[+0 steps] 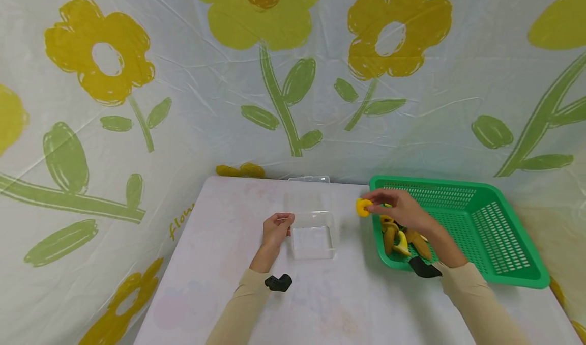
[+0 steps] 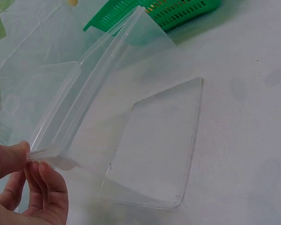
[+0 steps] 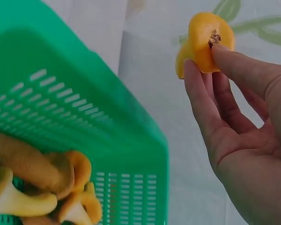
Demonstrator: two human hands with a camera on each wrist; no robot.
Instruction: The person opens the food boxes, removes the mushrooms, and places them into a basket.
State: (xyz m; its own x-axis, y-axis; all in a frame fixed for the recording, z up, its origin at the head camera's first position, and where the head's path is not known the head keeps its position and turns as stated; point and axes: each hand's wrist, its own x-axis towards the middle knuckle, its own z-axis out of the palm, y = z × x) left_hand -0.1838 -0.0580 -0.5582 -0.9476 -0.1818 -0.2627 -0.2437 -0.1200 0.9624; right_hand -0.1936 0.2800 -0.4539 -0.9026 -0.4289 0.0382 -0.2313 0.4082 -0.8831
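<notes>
My right hand pinches a yellow-orange mushroom between thumb and fingertips, above the left edge of a green basket. A dark speckled spot shows on its rounded top in the right wrist view. Several brown and yellow mushrooms lie in the basket's left end. Left of it, a clear plastic box stands on the table, with nothing visible inside. At the box's left rear corner, my left hand pinches the rim between thumb and fingers, as the left wrist view confirms.
The box's transparent lid extends behind it, toward the back of the table. A pale cloth covers the table. Close behind the table hangs a flower-print sheet, which also continues along the left side.
</notes>
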